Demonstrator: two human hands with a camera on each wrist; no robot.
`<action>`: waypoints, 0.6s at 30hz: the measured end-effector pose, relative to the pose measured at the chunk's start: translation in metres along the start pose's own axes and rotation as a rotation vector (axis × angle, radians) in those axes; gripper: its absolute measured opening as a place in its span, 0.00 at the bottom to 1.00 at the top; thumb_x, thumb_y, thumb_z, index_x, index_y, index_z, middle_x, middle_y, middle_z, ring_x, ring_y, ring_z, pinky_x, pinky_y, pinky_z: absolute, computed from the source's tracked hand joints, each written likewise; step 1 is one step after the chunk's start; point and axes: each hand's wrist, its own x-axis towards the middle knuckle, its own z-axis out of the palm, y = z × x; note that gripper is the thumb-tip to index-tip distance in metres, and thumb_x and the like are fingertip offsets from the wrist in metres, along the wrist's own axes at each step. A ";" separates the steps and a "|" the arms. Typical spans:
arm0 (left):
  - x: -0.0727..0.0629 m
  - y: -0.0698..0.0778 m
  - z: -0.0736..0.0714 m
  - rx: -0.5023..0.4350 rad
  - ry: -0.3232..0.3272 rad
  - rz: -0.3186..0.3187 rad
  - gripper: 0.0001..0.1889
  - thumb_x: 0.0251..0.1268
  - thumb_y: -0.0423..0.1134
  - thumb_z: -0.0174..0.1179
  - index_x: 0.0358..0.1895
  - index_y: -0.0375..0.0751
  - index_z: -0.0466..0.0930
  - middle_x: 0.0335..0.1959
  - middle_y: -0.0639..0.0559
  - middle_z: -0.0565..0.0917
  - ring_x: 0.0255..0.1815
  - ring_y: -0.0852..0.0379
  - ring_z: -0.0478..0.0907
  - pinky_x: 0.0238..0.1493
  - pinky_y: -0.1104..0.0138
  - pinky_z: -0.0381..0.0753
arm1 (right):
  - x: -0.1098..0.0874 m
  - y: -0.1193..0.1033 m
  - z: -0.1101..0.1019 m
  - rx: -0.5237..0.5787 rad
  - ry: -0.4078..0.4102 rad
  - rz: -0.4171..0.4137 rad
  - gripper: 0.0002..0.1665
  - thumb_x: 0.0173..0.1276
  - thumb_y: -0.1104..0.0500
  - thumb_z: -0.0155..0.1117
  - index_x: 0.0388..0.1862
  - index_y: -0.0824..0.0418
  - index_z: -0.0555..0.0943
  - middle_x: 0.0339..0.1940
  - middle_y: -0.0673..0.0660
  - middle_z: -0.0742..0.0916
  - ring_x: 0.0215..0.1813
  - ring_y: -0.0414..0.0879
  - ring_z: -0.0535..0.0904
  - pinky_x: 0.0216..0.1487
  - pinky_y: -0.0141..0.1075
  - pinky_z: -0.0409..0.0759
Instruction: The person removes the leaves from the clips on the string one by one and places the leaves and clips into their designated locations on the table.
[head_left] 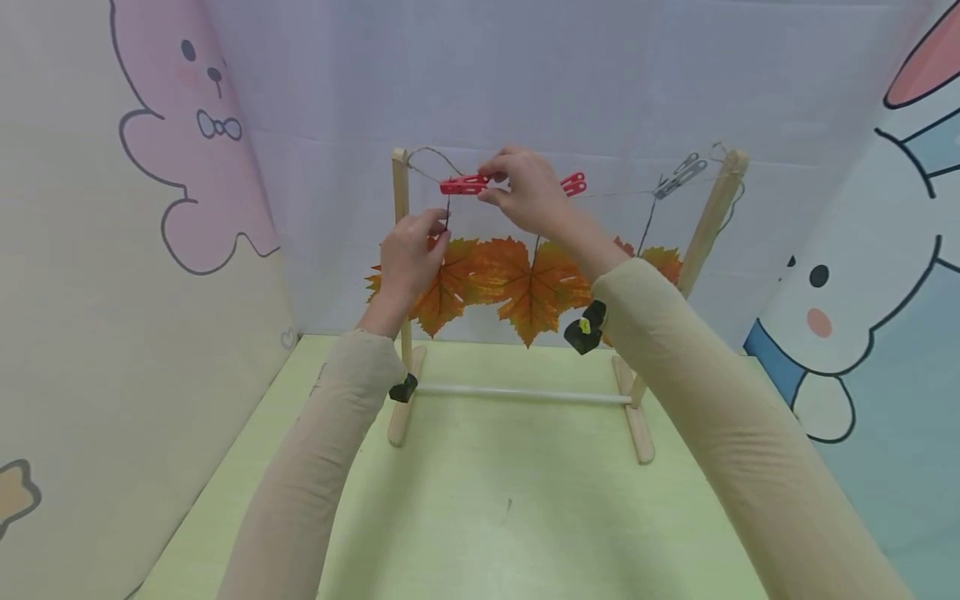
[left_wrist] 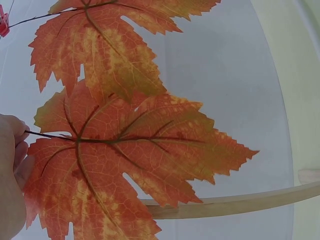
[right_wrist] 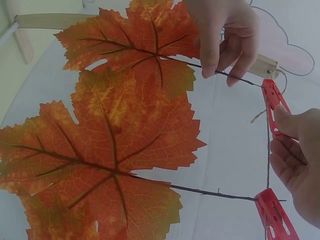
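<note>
My left hand (head_left: pixel 408 250) pinches the dark stem of the leftmost orange maple leaf (left_wrist: pixel 140 150) between thumb and fingers. With thumb and fingertips my right hand (head_left: pixel 528 192) grips the handle end of a red clothespin (right_wrist: pixel 272 102) on the string. In the right wrist view the stem's top meets the nose of that clothespin. A second red clothespin (right_wrist: pixel 275 215) holds the middle leaf (head_left: pixel 532 283) by its stem, partly behind my right hand in the head view. Farther right, a grey clothespin (head_left: pixel 681 177) holds a third leaf (head_left: pixel 663 262), mostly hidden by my right forearm.
The string runs between two wooden posts, the left post (head_left: pixel 401 196) and the right post (head_left: pixel 712 217). A white rod (head_left: pixel 525 392) joins their wooden feet low down on the pale green table (head_left: pixel 495 533). Cartoon-printed cloth walls (head_left: pixel 847 275) stand around it.
</note>
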 end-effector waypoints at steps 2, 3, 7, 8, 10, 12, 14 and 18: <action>0.000 0.000 0.000 0.001 -0.003 0.001 0.11 0.63 0.38 0.56 0.46 0.38 0.78 0.37 0.45 0.84 0.35 0.50 0.76 0.34 0.63 0.76 | 0.000 0.000 0.000 0.004 0.002 0.009 0.19 0.63 0.59 0.60 0.51 0.66 0.78 0.47 0.59 0.80 0.50 0.49 0.74 0.52 0.36 0.72; 0.000 0.000 0.000 0.001 -0.005 0.001 0.11 0.63 0.38 0.56 0.46 0.38 0.78 0.37 0.45 0.84 0.35 0.50 0.76 0.34 0.63 0.76 | 0.000 -0.001 0.000 0.010 0.007 0.011 0.19 0.63 0.60 0.60 0.51 0.66 0.78 0.46 0.59 0.80 0.50 0.49 0.74 0.52 0.36 0.72; -0.001 0.001 -0.001 -0.001 0.000 0.007 0.11 0.63 0.38 0.56 0.46 0.38 0.78 0.37 0.45 0.84 0.34 0.50 0.76 0.34 0.63 0.76 | -0.001 -0.001 0.001 0.044 0.037 0.006 0.17 0.62 0.61 0.61 0.49 0.67 0.79 0.46 0.60 0.81 0.49 0.50 0.75 0.52 0.38 0.72; -0.001 0.001 -0.001 -0.002 0.002 0.010 0.11 0.63 0.38 0.56 0.46 0.38 0.78 0.36 0.45 0.84 0.34 0.50 0.76 0.33 0.63 0.76 | -0.002 -0.001 0.001 0.051 0.048 0.002 0.17 0.61 0.62 0.61 0.48 0.67 0.79 0.45 0.60 0.81 0.48 0.50 0.75 0.52 0.38 0.72; -0.001 0.001 -0.002 -0.005 0.007 0.016 0.11 0.63 0.37 0.56 0.46 0.38 0.78 0.36 0.45 0.84 0.34 0.50 0.75 0.33 0.63 0.76 | -0.002 -0.002 0.001 0.061 0.065 -0.006 0.16 0.62 0.62 0.61 0.47 0.67 0.79 0.44 0.60 0.81 0.48 0.50 0.75 0.51 0.38 0.73; -0.001 0.001 -0.002 -0.012 0.012 0.023 0.11 0.62 0.36 0.56 0.45 0.37 0.79 0.35 0.45 0.84 0.33 0.50 0.75 0.33 0.63 0.76 | -0.003 -0.002 0.001 0.066 0.083 -0.012 0.15 0.62 0.62 0.61 0.46 0.67 0.80 0.44 0.60 0.81 0.47 0.49 0.75 0.51 0.38 0.73; -0.001 0.001 -0.003 -0.013 0.014 0.024 0.11 0.62 0.36 0.56 0.45 0.37 0.79 0.35 0.45 0.84 0.33 0.49 0.75 0.32 0.63 0.76 | -0.003 -0.002 0.000 0.062 0.099 -0.016 0.14 0.62 0.63 0.61 0.46 0.67 0.80 0.43 0.60 0.82 0.47 0.49 0.76 0.51 0.37 0.73; -0.003 0.000 -0.003 -0.012 0.017 0.027 0.11 0.62 0.36 0.56 0.45 0.37 0.79 0.35 0.45 0.84 0.33 0.49 0.76 0.32 0.64 0.77 | -0.003 -0.003 -0.001 0.060 0.134 -0.030 0.13 0.61 0.64 0.61 0.44 0.68 0.80 0.42 0.60 0.82 0.46 0.50 0.76 0.51 0.37 0.73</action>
